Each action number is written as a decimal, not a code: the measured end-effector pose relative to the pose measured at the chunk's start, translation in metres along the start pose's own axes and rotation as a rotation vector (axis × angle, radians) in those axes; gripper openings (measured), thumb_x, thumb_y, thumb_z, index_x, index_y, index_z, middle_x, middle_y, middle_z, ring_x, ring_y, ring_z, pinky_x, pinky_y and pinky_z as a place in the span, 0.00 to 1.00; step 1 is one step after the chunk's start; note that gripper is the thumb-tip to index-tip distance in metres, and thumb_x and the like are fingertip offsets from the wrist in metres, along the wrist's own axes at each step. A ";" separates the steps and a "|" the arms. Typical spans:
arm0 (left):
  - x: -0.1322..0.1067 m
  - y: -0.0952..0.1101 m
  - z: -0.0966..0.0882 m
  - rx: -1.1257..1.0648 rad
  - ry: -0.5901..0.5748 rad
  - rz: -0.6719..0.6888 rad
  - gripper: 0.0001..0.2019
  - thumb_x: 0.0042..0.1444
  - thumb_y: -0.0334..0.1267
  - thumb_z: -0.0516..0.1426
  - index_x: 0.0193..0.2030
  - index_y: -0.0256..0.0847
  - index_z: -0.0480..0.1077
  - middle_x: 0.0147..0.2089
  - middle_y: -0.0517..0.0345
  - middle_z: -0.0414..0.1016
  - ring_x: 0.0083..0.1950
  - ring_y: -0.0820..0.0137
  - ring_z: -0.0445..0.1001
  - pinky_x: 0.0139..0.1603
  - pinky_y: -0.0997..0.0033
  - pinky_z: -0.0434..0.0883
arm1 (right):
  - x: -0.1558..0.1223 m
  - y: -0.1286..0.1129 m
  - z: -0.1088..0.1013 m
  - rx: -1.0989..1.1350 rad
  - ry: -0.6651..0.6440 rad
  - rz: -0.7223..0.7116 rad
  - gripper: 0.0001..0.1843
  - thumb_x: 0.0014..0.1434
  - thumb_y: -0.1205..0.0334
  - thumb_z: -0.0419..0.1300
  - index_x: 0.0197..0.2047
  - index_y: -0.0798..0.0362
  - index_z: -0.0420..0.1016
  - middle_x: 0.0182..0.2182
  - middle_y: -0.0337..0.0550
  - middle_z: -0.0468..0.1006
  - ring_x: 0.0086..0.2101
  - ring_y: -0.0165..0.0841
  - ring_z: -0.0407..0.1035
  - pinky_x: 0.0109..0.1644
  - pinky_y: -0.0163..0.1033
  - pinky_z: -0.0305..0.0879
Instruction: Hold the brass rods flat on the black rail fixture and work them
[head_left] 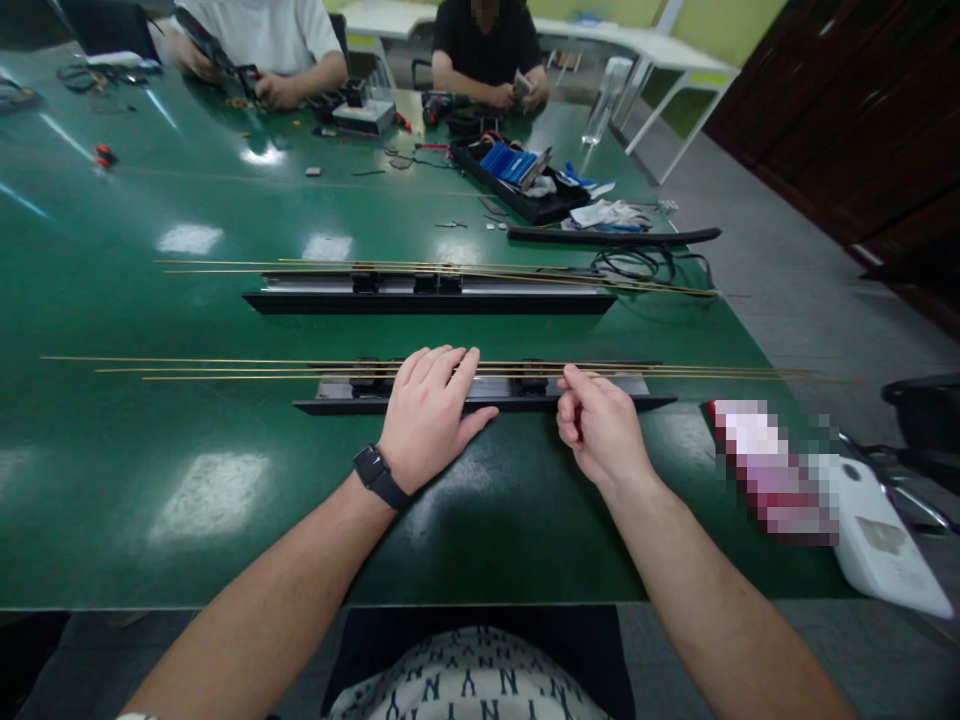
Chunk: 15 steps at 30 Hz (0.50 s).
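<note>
A black-edged metal channel (491, 388) lies across the table in front of me, with black blocks (531, 376) set in it. Several thin gold-coloured rods (225, 369) run lengthwise over it and stick out far past both ends. My left hand (433, 405) lies flat over the channel and rods, its fingers stretched and the thumb out to the side. At the right part of the channel, my right hand (596, 420) is closed, with thumb and index finger pinched at the rods. The fingers partly hide the pinched spot.
Farther back lies a second channel (427, 302) with similar rods on top. Behind it are a black strip (615, 236), a coiled cable (634, 265) and a black tray (536, 205). A white device (885, 530) sits at the right edge. Two people sit opposite, handling things.
</note>
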<state>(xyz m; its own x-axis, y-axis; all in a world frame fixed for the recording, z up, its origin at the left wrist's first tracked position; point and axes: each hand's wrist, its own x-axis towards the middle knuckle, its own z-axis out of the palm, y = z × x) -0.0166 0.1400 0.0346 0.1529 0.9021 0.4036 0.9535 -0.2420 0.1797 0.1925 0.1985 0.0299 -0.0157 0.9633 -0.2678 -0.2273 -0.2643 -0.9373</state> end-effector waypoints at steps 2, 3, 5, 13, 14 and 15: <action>0.000 0.000 0.000 0.004 -0.003 -0.004 0.31 0.63 0.50 0.61 0.68 0.35 0.64 0.63 0.41 0.73 0.67 0.51 0.68 0.72 0.48 0.60 | 0.000 0.001 0.000 -0.007 -0.017 -0.003 0.18 0.57 0.48 0.71 0.33 0.53 0.71 0.13 0.31 0.67 0.10 0.23 0.53 0.10 0.27 0.43; 0.000 0.000 0.000 0.004 -0.004 -0.005 0.31 0.63 0.50 0.61 0.68 0.35 0.64 0.63 0.41 0.73 0.67 0.51 0.68 0.72 0.48 0.60 | 0.001 0.001 0.000 -0.012 -0.028 -0.001 0.19 0.57 0.48 0.71 0.33 0.53 0.71 0.13 0.31 0.67 0.10 0.23 0.53 0.10 0.27 0.43; 0.000 0.000 0.000 0.001 -0.002 -0.008 0.31 0.63 0.50 0.61 0.68 0.36 0.64 0.63 0.41 0.73 0.67 0.51 0.68 0.72 0.48 0.60 | 0.001 0.001 0.000 -0.024 -0.052 0.007 0.20 0.56 0.47 0.72 0.34 0.52 0.71 0.13 0.31 0.67 0.10 0.23 0.54 0.10 0.27 0.43; 0.000 0.000 0.000 0.009 -0.005 -0.002 0.31 0.64 0.50 0.60 0.68 0.35 0.65 0.63 0.41 0.73 0.67 0.52 0.68 0.72 0.48 0.59 | 0.001 -0.001 -0.001 -0.030 -0.078 0.030 0.19 0.55 0.48 0.72 0.34 0.54 0.74 0.13 0.31 0.68 0.10 0.23 0.53 0.11 0.27 0.43; 0.000 0.000 0.000 0.009 -0.004 0.000 0.31 0.64 0.50 0.60 0.68 0.35 0.65 0.63 0.41 0.73 0.67 0.52 0.68 0.72 0.48 0.59 | 0.001 -0.001 -0.001 -0.025 -0.077 0.031 0.18 0.55 0.49 0.72 0.34 0.54 0.74 0.13 0.31 0.67 0.10 0.23 0.53 0.11 0.27 0.43; 0.000 0.000 -0.001 0.010 -0.002 0.002 0.31 0.64 0.50 0.60 0.68 0.35 0.65 0.63 0.41 0.73 0.67 0.51 0.68 0.72 0.48 0.60 | 0.001 -0.001 -0.001 -0.018 -0.076 0.033 0.18 0.55 0.49 0.72 0.34 0.54 0.74 0.13 0.31 0.67 0.10 0.22 0.53 0.11 0.27 0.43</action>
<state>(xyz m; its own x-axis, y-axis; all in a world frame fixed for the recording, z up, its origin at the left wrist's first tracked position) -0.0164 0.1399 0.0354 0.1550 0.9026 0.4017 0.9557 -0.2400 0.1705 0.1938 0.1998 0.0298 -0.0970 0.9546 -0.2816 -0.2079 -0.2961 -0.9322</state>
